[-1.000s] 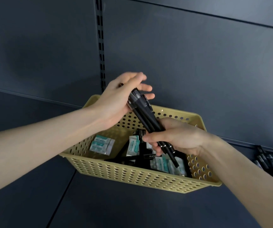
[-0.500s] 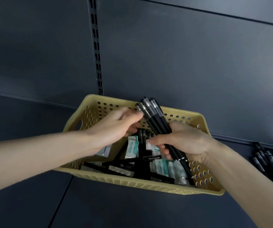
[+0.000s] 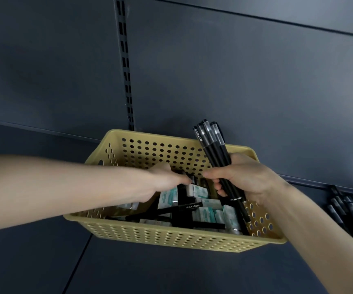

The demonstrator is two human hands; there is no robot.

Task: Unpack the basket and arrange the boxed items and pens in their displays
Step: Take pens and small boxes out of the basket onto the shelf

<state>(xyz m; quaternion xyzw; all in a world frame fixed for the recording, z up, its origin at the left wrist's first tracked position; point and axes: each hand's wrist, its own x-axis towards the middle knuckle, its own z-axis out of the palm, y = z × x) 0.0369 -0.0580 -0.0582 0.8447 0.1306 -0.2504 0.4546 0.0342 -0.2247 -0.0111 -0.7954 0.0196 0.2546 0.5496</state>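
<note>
Pens [image 3: 213, 149] stand bundled above the basket [image 3: 171, 236], grasped by our right grip [image 3: 247, 179]. Our left grip [image 3: 167, 179] has left them and dipped into the basket for more; whether it grasps one we cannot tell.

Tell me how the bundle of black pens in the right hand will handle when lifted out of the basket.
The pens look stiff and probably light. Their smooth round barrels, held only mid-length by the right hand, could slide or fan apart. Set down loose, they would likely roll.
</note>
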